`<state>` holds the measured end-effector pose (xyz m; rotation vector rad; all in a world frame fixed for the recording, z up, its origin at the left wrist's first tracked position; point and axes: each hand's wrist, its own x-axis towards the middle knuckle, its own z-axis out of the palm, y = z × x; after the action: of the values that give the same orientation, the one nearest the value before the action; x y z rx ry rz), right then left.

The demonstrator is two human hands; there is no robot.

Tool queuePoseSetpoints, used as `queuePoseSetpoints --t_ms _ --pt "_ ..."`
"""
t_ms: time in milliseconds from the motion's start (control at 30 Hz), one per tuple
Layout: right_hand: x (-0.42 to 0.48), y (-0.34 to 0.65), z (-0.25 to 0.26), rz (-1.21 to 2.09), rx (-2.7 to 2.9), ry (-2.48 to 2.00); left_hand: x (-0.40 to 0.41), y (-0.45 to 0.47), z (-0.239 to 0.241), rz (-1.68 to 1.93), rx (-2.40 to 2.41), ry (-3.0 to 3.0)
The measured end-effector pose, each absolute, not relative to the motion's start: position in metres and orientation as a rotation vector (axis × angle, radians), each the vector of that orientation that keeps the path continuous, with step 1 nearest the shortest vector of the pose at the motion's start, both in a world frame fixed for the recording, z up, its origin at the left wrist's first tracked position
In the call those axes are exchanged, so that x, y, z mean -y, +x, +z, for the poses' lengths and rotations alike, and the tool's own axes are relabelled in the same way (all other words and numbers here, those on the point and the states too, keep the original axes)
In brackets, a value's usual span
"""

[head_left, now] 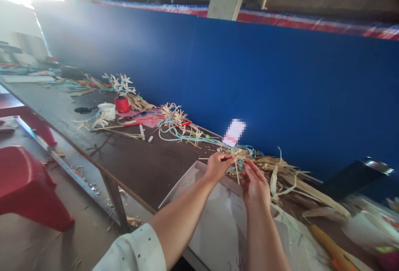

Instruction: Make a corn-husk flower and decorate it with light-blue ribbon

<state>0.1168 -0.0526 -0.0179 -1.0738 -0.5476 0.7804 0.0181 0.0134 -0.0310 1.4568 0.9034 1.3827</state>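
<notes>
Pale dried-leaf strips [238, 156] cross between my fingertips, and one narrow end hangs straight down. My left hand [217, 166] pinches them from the left with thumb and forefinger. From the right, my right hand [256, 181] grips them with its fingers bent together. Just beneath both hands is a shallow white tray or box lid [207, 231]. A heap of dry husks [289, 173] lies to the right of my right hand. Finished-looking straw flowers [173, 114] with light-blue cords [170, 134] rest farther left on the table.
A blue partition [264, 84] runs behind the long dark table [131, 167]. On it stand a red thread spool [121, 104], a white cup [107, 111] and black scissors [83, 109]. A yellow-handled tool [330, 248] lies at right; a red stool [28, 188] stands left.
</notes>
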Motion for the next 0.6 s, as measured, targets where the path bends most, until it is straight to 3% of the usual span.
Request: queuePoseSetpoints --t_ms 600 --pt "0.051 0.119 -0.021 0.885 0.555 -0.97 -0.009 0.015 -0.021 1.337 -0.961 1.443"
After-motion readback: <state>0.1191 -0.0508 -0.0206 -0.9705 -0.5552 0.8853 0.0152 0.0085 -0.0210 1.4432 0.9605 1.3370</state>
